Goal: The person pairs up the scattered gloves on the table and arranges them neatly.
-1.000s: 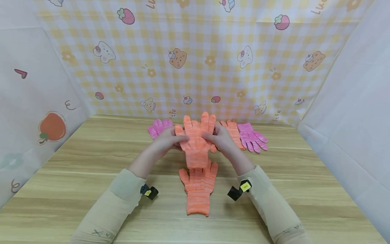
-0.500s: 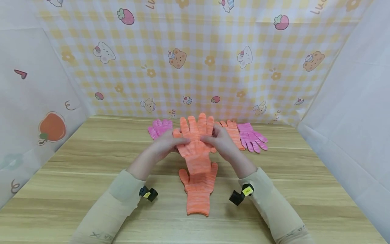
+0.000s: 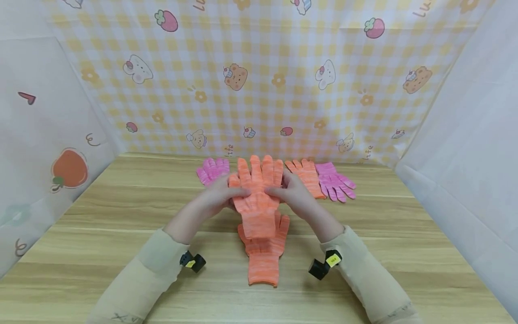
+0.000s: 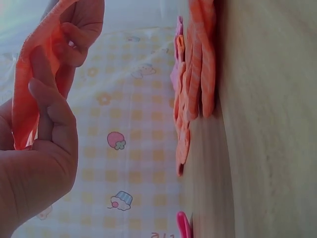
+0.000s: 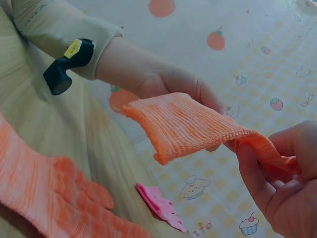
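Observation:
An orange knit glove (image 3: 257, 202) is held up by both hands, its fingers pointing away and its cuff toward the person. My left hand (image 3: 218, 194) pinches its left side, thumb on top and fingers underneath. On the opposite side my right hand (image 3: 298, 192) grips it the same way. From the right wrist view, the ribbed cuff (image 5: 183, 124) hangs free in the air between the hands. Below lies a second orange glove (image 3: 263, 267), flat on the table with its cuff nearest the person; the raised glove covers part of its fingers in the head view.
Toward the back of the wooden table (image 3: 121, 202) lie a pink glove (image 3: 213, 171) on the left, and an orange glove (image 3: 308, 179) beside another pink glove (image 3: 337, 183) on the right. A yellow-checked curtain (image 3: 259, 81) hangs behind, with white cloth at both sides.
Both hands have brought the held glove a little lower and nearer the person, further over the glove on the table. Its fingers lie more evenly side by side. The other gloves have stayed put.

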A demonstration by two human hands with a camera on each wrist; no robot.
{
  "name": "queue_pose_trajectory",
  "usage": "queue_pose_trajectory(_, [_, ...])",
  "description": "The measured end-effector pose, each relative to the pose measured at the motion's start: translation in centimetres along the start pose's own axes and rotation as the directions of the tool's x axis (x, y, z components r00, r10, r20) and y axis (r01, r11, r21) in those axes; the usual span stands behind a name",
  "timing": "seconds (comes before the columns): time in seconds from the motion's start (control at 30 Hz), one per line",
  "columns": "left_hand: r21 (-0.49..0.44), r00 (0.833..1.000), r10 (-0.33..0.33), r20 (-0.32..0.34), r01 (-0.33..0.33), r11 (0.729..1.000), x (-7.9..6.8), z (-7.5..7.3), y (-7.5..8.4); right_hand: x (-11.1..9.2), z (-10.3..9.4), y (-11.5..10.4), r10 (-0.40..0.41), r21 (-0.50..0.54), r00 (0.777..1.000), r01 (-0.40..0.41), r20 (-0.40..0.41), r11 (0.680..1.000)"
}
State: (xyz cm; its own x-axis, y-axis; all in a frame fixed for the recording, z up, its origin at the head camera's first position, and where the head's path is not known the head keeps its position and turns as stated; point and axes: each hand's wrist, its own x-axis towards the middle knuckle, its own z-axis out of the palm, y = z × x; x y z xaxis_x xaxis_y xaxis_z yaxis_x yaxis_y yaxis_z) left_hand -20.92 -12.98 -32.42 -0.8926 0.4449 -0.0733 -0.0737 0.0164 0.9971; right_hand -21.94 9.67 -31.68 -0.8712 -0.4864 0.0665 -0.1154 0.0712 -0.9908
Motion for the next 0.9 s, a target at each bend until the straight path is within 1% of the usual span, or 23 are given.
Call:
queue_pose_trajectory(0.13, [0.011,0.999,-0.040,0.006,0.040,0.999,-0.1,0.5,-0.1,-0.5,-0.3,0.3,0.035,-0.055,0.999,-0.035,-0.006,0.998])
queue_pose_trajectory(0.23, [0.016,0.998,-0.057,0.008,0.057,0.998,-0.2,0.7,-0.4,-0.9,-0.5,0.5,0.055,-0.081,0.998,-0.054,0.009,0.995])
queue_pose_trajectory(0.33, [0.019,0.997,-0.070,0.012,0.070,0.997,-0.5,1.0,-0.6,-1.4,-0.7,0.7,0.066,-0.067,0.997,-0.063,0.041,0.996])
queue_pose_trajectory(0.43, [0.019,0.996,-0.084,0.022,0.083,0.996,-0.9,1.2,-0.8,-1.8,-0.8,0.9,0.085,-0.063,0.995,-0.082,0.051,0.995])
queue_pose_trajectory(0.57, [0.046,0.994,-0.107,0.028,0.106,0.993,-1.2,1.3,-1.1,-2.4,-0.7,1.1,0.120,-0.089,0.992,-0.115,0.046,0.989])
queue_pose_trajectory(0.67, [0.070,0.991,-0.128,0.034,0.125,0.990,-1.3,1.3,-1.3,-2.9,-0.8,1.3,0.126,-0.107,0.990,-0.119,0.064,0.987])
queue_pose_trajectory(0.77, [0.077,0.989,-0.136,0.055,0.132,0.988,-1.5,1.4,-1.4,-3.4,-0.9,1.6,0.128,-0.117,0.988,-0.117,0.091,0.986])
queue_pose_trajectory(0.9, [0.074,0.984,-0.137,0.114,0.129,0.989,-1.7,1.4,-1.6,-4.0,-1.0,2.1,0.150,-0.128,0.984,-0.136,0.101,0.982])
